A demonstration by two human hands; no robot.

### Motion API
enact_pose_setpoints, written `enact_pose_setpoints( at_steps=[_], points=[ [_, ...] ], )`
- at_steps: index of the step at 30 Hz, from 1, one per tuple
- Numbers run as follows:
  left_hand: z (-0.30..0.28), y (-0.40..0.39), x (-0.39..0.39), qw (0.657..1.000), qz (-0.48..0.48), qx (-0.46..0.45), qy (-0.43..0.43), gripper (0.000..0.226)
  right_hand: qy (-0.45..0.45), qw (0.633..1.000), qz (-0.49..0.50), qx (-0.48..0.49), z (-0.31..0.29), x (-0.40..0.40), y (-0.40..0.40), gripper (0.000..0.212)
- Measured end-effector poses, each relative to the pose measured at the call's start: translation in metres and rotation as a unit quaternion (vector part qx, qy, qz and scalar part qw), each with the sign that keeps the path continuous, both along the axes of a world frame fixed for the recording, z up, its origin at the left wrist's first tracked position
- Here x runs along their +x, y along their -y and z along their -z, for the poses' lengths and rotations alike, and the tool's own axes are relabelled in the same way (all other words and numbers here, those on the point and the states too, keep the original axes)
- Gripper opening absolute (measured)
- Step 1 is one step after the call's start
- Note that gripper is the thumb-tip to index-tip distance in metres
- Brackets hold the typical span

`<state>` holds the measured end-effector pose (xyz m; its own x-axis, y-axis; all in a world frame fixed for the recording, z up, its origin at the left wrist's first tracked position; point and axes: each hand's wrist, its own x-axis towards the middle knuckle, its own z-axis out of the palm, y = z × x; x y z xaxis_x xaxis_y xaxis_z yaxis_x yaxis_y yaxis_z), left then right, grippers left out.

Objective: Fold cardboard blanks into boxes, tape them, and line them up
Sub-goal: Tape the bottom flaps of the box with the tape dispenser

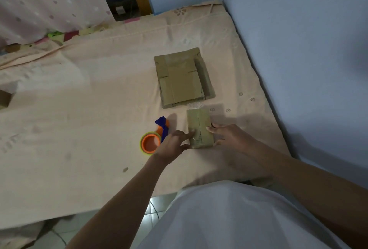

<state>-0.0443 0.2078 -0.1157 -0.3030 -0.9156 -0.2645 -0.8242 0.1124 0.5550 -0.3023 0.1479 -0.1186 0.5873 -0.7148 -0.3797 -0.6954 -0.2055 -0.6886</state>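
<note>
Both hands [175, 145] [229, 136] forward — fingers extended

A small brown box [200, 128] lies closed on the bed, long side pointing away, with a tape seam along its top. Just behind it lies a stack of flat blanks [184, 78], brown, with cut flaps showing. A tape dispenser [154, 138], orange and blue, lies left of the box.
</note>
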Motion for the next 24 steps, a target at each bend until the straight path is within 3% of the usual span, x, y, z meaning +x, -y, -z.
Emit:
enact_pose_setpoints(
  at_steps=[8, 13, 21, 24],
  points=[
    [0.009, -0.005, 0.000, 0.998, 0.007, -0.053, -0.024, 0.064, 0.020, 0.998, 0.056, 0.010, -0.001, 0.004, -0.009, 0.072],
    [0.014, -0.012, -0.005, 0.995, -0.050, -0.048, -0.066, 0.062, 0.039, 0.996, 0.082, 0.011, 0.004, 0.006, -0.011, 0.073],
    [0.010, -0.017, -0.009, 0.999, -0.038, -0.003, -0.034, 0.073, -0.027, 0.998, 0.047, 0.016, -0.006, 0.010, -0.017, 0.075],
    [0.003, -0.011, -0.008, 0.999, -0.028, -0.021, -0.037, 0.056, -0.039, 0.998, 0.038, 0.009, -0.013, 0.010, -0.016, 0.067]
  ],
)
